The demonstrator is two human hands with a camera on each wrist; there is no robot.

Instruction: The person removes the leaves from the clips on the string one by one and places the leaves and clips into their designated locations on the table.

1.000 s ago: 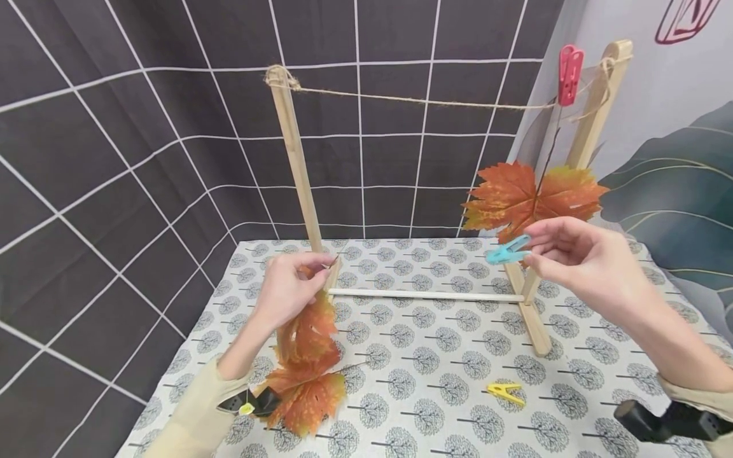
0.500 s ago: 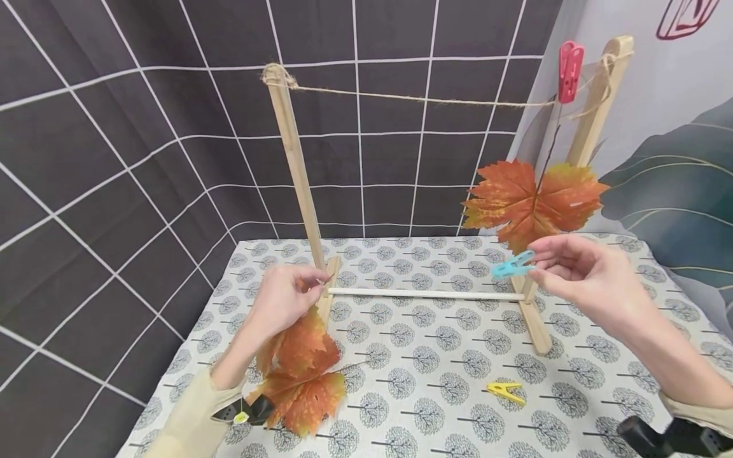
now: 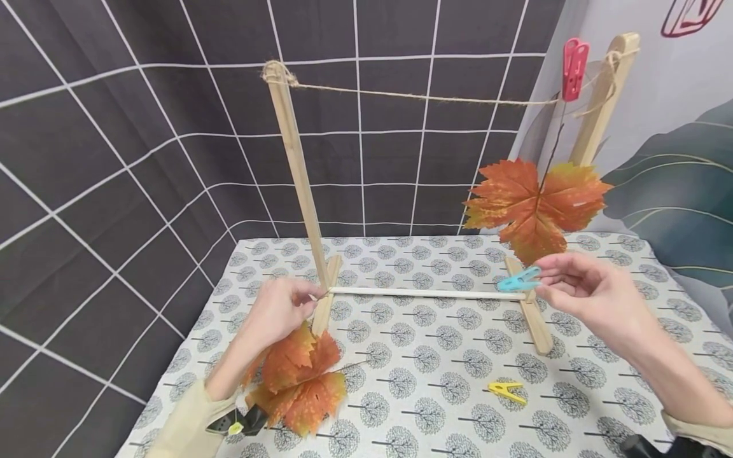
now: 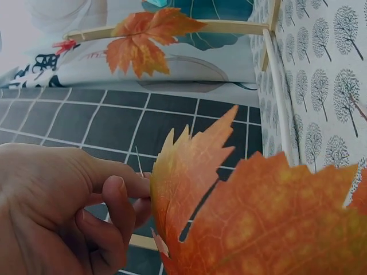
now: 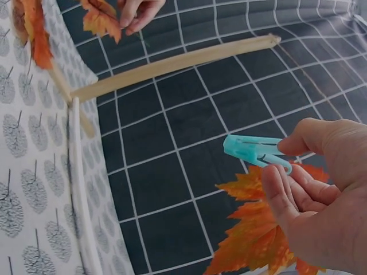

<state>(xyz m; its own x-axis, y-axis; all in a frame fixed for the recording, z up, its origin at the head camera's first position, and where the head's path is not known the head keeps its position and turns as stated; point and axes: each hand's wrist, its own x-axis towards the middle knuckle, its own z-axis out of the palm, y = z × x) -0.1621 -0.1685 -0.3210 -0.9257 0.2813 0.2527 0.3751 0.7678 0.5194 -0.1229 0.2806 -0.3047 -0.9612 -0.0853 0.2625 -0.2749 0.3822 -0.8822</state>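
My left hand (image 3: pixel 284 313) pinches the thin stem of an orange maple leaf (image 4: pixel 252 217), whose blade hangs below the fingers. In the head view that leaf overlaps a second maple leaf (image 3: pixel 309 402) lying on the table. Between thumb and fingers, my right hand (image 3: pixel 592 294) holds a light blue clothespin (image 3: pixel 520 280), its jaw end facing left. Above that hand, a third maple leaf (image 3: pixel 535 203) hangs by its stem from a twine line (image 3: pixel 424 97), clipped with a red clothespin (image 3: pixel 574 70).
Two wooden posts (image 3: pixel 298 159) carry the twine, and a white rod (image 3: pixel 424 293) joins their feet low down. On the tree-patterned tablecloth (image 3: pixel 401 356) lies a yellow clothespin (image 3: pixel 506 392). A dark gridded curtain (image 3: pixel 172 127) stands behind.
My left hand has come down and slightly left with its leaf, nearer the leaf on the table. My right hand has lowered a little with the blue clothespin.
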